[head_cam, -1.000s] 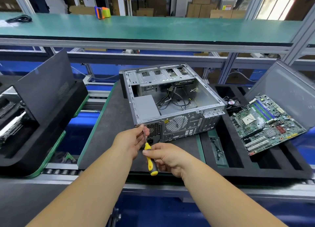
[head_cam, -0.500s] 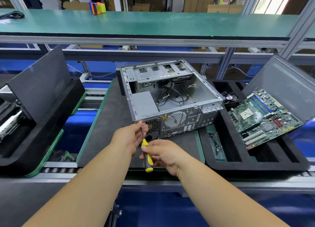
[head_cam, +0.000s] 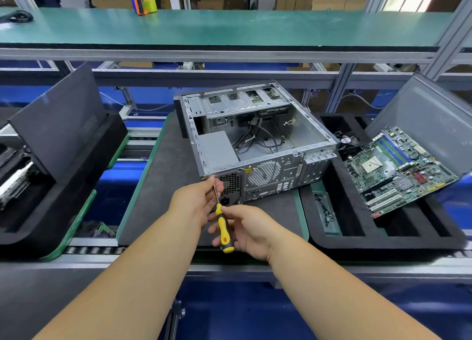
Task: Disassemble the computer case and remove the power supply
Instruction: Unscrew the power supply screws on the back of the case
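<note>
The open computer case [head_cam: 258, 145] is set on the dark mat [head_cam: 163, 186], power supply [head_cam: 217, 149] in its near-left corner. The screwdriver [head_cam: 222, 224] handle is held in the right hand [head_cam: 245, 231]; its shaft is pinched by the left hand [head_cam: 196, 201] (tip at the case's near-left edge). Bare mat lies left.

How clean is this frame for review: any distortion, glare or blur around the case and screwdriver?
Head view: wide-angle bowing curves the green shelf and the rails; bright window glare top right; computer case and motherboard sharp; screwdriver crisp in the right hand, shaft steadied by the left hand; soft, even lighting.
</note>
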Action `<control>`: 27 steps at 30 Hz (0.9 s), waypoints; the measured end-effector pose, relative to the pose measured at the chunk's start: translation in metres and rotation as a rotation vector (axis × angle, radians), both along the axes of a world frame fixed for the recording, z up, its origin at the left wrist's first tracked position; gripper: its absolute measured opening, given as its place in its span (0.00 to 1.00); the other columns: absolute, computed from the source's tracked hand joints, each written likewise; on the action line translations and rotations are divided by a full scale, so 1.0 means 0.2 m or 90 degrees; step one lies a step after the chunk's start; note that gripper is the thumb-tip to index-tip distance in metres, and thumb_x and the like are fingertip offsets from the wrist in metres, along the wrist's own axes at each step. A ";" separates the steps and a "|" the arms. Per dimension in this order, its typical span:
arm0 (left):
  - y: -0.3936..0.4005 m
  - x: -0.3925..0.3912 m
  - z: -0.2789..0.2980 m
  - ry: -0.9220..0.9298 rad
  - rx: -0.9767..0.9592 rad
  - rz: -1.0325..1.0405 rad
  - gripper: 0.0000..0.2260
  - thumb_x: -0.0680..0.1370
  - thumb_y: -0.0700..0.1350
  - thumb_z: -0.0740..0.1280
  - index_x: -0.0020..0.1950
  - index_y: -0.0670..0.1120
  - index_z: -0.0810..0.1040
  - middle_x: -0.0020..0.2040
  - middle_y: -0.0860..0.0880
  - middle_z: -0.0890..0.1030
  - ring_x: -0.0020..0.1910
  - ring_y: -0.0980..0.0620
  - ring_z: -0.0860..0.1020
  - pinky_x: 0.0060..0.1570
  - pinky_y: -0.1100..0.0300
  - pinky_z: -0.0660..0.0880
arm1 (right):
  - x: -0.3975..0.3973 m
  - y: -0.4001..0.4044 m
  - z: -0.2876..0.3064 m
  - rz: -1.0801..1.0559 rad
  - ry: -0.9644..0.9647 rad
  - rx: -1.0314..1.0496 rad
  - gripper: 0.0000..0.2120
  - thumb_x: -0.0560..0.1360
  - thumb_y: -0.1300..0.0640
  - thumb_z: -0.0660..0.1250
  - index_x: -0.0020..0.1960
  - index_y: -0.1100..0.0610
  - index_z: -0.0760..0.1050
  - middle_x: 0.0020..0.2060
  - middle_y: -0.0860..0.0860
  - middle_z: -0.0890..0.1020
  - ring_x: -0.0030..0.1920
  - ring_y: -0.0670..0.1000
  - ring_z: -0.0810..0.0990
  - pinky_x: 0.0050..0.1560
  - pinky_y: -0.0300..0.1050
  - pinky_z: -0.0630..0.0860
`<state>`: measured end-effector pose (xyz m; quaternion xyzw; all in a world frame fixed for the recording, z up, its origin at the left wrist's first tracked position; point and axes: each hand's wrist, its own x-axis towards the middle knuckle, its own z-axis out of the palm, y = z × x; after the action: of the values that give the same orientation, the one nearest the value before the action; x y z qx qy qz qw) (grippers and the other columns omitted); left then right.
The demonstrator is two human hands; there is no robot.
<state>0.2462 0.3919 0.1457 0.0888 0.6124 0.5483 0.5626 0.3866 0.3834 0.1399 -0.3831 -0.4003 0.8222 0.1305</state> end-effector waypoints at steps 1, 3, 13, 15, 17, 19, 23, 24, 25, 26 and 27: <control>0.00 0.00 0.00 0.000 0.007 0.009 0.07 0.79 0.47 0.67 0.44 0.46 0.82 0.35 0.53 0.85 0.29 0.60 0.81 0.33 0.61 0.73 | 0.01 0.01 0.00 0.000 0.005 -0.001 0.13 0.83 0.53 0.57 0.54 0.59 0.78 0.39 0.54 0.84 0.35 0.52 0.83 0.35 0.41 0.78; 0.00 0.00 -0.01 -0.011 0.031 0.032 0.07 0.79 0.44 0.67 0.44 0.43 0.81 0.33 0.51 0.84 0.30 0.59 0.82 0.30 0.64 0.77 | 0.03 0.02 0.00 -0.007 0.003 0.026 0.12 0.83 0.56 0.57 0.54 0.59 0.79 0.40 0.54 0.85 0.36 0.53 0.84 0.36 0.42 0.80; 0.00 -0.01 0.00 -0.010 0.041 0.041 0.05 0.79 0.41 0.67 0.47 0.40 0.80 0.35 0.48 0.85 0.34 0.55 0.84 0.29 0.66 0.77 | -0.02 0.02 -0.04 -0.064 -0.081 0.142 0.09 0.72 0.50 0.75 0.45 0.54 0.79 0.35 0.50 0.84 0.38 0.48 0.83 0.34 0.40 0.77; 0.00 -0.01 0.00 -0.007 0.034 0.043 0.05 0.78 0.41 0.68 0.48 0.39 0.80 0.36 0.48 0.85 0.34 0.55 0.84 0.29 0.66 0.77 | -0.03 0.01 -0.04 -0.071 -0.121 0.178 0.12 0.68 0.46 0.76 0.43 0.52 0.78 0.32 0.47 0.81 0.35 0.47 0.79 0.34 0.40 0.76; 0.01 -0.01 -0.01 -0.008 0.030 0.049 0.05 0.78 0.41 0.68 0.48 0.39 0.80 0.35 0.48 0.85 0.33 0.56 0.84 0.28 0.66 0.77 | -0.04 0.01 -0.04 -0.068 -0.136 0.192 0.13 0.66 0.45 0.77 0.40 0.51 0.77 0.29 0.44 0.79 0.33 0.46 0.77 0.34 0.40 0.76; 0.01 0.00 0.00 -0.013 0.029 0.054 0.05 0.78 0.41 0.68 0.47 0.39 0.80 0.34 0.48 0.85 0.32 0.56 0.83 0.28 0.67 0.77 | -0.05 0.01 -0.05 -0.063 -0.133 0.189 0.13 0.66 0.46 0.78 0.40 0.50 0.76 0.29 0.44 0.79 0.34 0.47 0.77 0.38 0.42 0.76; 0.02 0.00 -0.01 -0.025 0.026 0.051 0.05 0.79 0.42 0.67 0.45 0.41 0.80 0.32 0.50 0.84 0.30 0.58 0.82 0.29 0.64 0.77 | -0.05 0.00 -0.05 -0.035 -0.101 0.130 0.11 0.72 0.45 0.73 0.45 0.52 0.79 0.32 0.47 0.80 0.38 0.49 0.77 0.37 0.42 0.76; 0.02 0.00 -0.01 -0.026 0.023 0.045 0.06 0.79 0.42 0.66 0.44 0.42 0.80 0.31 0.51 0.84 0.30 0.59 0.82 0.30 0.64 0.76 | -0.03 0.00 -0.05 -0.026 -0.068 0.086 0.11 0.75 0.45 0.70 0.46 0.53 0.80 0.35 0.49 0.81 0.39 0.49 0.79 0.38 0.43 0.77; 0.02 0.00 -0.01 -0.025 0.023 0.042 0.06 0.79 0.42 0.66 0.44 0.43 0.79 0.32 0.51 0.84 0.30 0.59 0.82 0.31 0.64 0.75 | -0.02 0.00 -0.04 -0.014 -0.032 0.042 0.13 0.77 0.46 0.67 0.47 0.55 0.80 0.37 0.51 0.82 0.39 0.50 0.80 0.39 0.44 0.78; 0.02 0.00 -0.01 -0.024 0.027 0.042 0.06 0.79 0.42 0.66 0.45 0.43 0.79 0.32 0.51 0.84 0.31 0.59 0.82 0.30 0.64 0.75 | 0.00 0.00 -0.03 0.003 -0.003 0.013 0.13 0.80 0.48 0.63 0.48 0.57 0.80 0.38 0.53 0.83 0.38 0.51 0.81 0.39 0.43 0.79; 0.02 0.00 -0.02 -0.025 0.033 0.046 0.05 0.79 0.42 0.67 0.45 0.42 0.80 0.33 0.50 0.84 0.31 0.58 0.83 0.28 0.65 0.75 | 0.02 0.01 -0.03 0.018 0.012 0.006 0.13 0.81 0.50 0.60 0.49 0.58 0.80 0.38 0.54 0.83 0.37 0.51 0.82 0.39 0.42 0.79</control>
<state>0.2462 0.3950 0.1421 0.0703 0.5898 0.5854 0.5518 0.3914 0.3849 0.1342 -0.3693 -0.4080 0.8257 0.1241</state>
